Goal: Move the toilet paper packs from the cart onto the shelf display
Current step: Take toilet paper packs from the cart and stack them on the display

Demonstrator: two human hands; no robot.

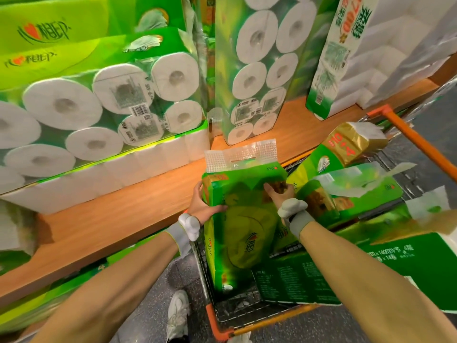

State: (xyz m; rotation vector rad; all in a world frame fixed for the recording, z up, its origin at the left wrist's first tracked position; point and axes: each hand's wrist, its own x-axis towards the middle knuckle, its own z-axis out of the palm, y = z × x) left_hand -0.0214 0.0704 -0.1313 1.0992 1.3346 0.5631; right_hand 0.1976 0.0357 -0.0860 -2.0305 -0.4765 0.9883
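Note:
A tall green toilet paper pack [244, 219] with a clear plastic handle stands upright in the wire cart [220, 315]. My left hand [202, 201] grips its left edge near the top. My right hand [278, 191] presses on its upper right face. Both hands hold this pack. More green packs [346, 194] lie in the cart to the right, one with a gold end [346, 144]. The wooden shelf [138, 201] runs just beyond the cart, with stacked packs of rolls [99, 115] on its left part.
An upright green pack [257, 70] and a white and green pack [346, 58] stand on the shelf at the back. A bare stretch of shelf board [291, 115] lies between them and the cart. The cart's orange handle [410, 137] juts out at right. My shoe [178, 315] is on the speckled floor.

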